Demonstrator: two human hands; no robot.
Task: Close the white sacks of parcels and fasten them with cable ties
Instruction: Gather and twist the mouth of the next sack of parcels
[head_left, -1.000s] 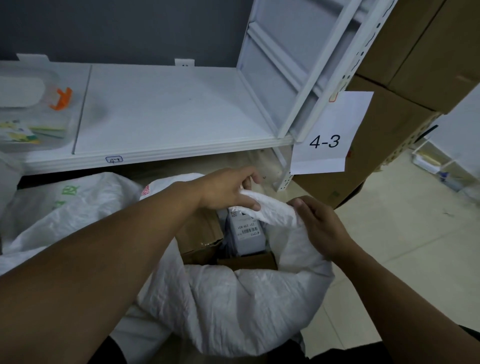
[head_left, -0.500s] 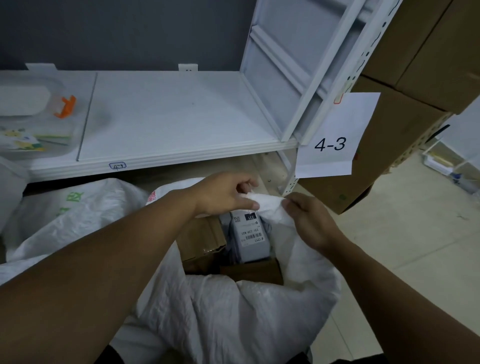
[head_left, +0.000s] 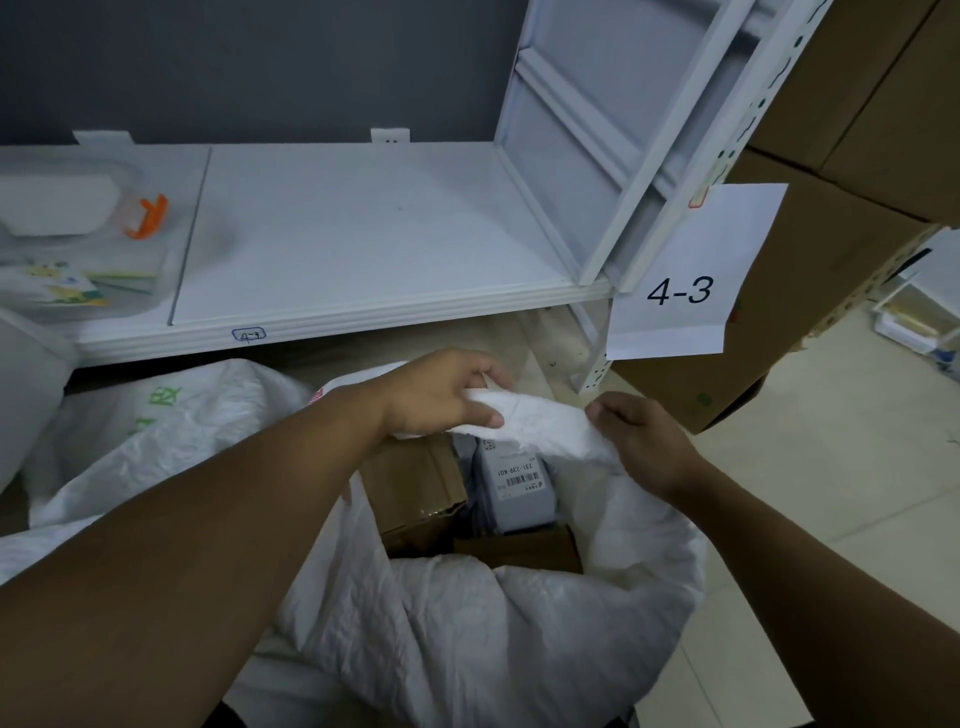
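The left grip (head_left: 441, 395) is curled tight on the far rim of the white sack (head_left: 467, 623), thumb under and fingers over the bunched fabric. The right grip (head_left: 644, 441) pinches the same gathered rim just beside it, so the cloth stretches between the two hands. The sack stands below them with its mouth open, showing a grey parcel (head_left: 519, 483) with a barcode label and a brown carton (head_left: 415, 483) touching it. A second white sack (head_left: 156, 415) lies to the left. Behind is a white shelf (head_left: 363, 234) with a clear plastic box (head_left: 62, 218) on it. A paper sign (head_left: 685, 280) reading 4-3 hangs from the shelf post, with cardboard boxes (head_left: 831, 130) and pale tiled floor (head_left: 831, 493) to the right.
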